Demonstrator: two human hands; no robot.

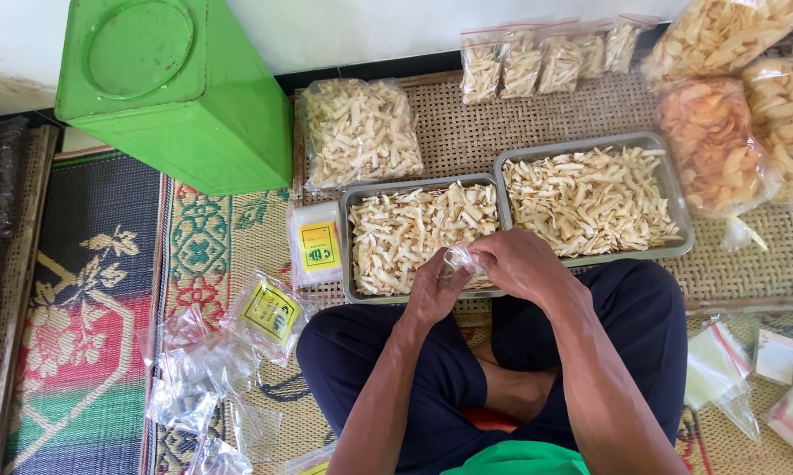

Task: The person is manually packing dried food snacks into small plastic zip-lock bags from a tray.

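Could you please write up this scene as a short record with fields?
Setting: person sitting cross-legged on a woven mat
Left hand: grips a small clear bag
Right hand: pinches the same bag at its top
Left tray: metal, full of pale chips
Right tray: metal, full of pale chips, touching the left tray
Tin: green, at the upper left
Empty bags: loose pile on the mat, at the person's left

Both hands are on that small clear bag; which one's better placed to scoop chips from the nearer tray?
Probably the left hand: it sits right over the left tray. The right hand pinches the small clear bag.
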